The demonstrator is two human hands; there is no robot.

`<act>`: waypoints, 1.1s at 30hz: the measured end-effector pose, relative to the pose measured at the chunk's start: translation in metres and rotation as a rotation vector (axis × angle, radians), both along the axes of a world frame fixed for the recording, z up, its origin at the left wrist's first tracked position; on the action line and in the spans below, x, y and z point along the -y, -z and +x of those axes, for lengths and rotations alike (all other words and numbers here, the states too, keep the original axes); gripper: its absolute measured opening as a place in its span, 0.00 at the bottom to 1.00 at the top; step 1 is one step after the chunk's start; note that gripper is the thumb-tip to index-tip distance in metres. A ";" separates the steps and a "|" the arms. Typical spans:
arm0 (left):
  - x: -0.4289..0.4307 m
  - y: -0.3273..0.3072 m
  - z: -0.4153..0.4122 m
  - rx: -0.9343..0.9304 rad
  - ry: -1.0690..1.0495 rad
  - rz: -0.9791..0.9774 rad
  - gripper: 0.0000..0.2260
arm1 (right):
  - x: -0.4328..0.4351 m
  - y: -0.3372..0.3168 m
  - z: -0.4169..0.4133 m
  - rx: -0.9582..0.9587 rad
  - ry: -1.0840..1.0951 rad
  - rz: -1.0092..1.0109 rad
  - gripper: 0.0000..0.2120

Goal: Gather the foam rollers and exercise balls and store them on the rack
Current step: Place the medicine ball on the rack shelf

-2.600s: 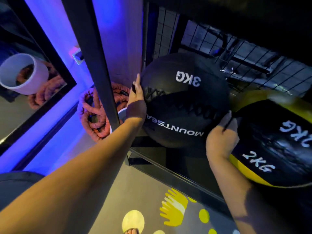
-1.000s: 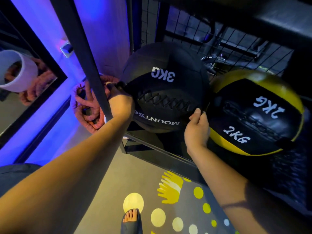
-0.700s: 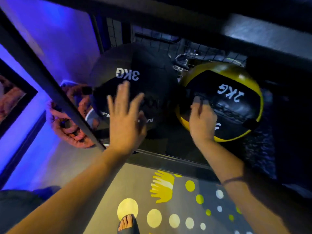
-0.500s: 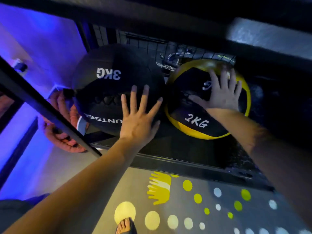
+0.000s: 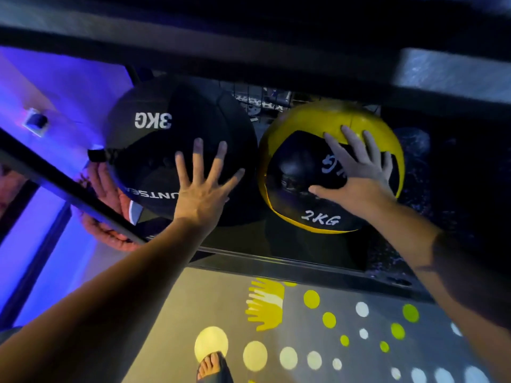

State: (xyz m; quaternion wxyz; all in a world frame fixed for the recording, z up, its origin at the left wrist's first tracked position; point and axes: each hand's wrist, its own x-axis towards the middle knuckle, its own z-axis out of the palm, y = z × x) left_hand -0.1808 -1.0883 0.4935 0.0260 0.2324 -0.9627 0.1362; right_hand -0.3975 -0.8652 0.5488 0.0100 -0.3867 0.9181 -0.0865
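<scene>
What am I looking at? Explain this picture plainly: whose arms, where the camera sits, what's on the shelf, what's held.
No machine here: these are a person's two bare arms, seen from a camera worn on the head, looking forward and down. Two exercise balls sit side by side on a dark rack shelf: a black ball marked 3KG and a yellow-and-black ball marked 2KG. The left hand lies flat on the black ball, the right hand on the yellow one, fingers spread. Nothing is gripped; both hands only press. Below is a grey floor with coloured dots and the person's foot.
</scene>
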 end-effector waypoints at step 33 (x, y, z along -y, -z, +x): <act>-0.085 -0.016 -0.063 -0.428 -0.149 0.949 0.16 | -0.108 0.047 -0.016 0.454 0.656 -0.338 0.17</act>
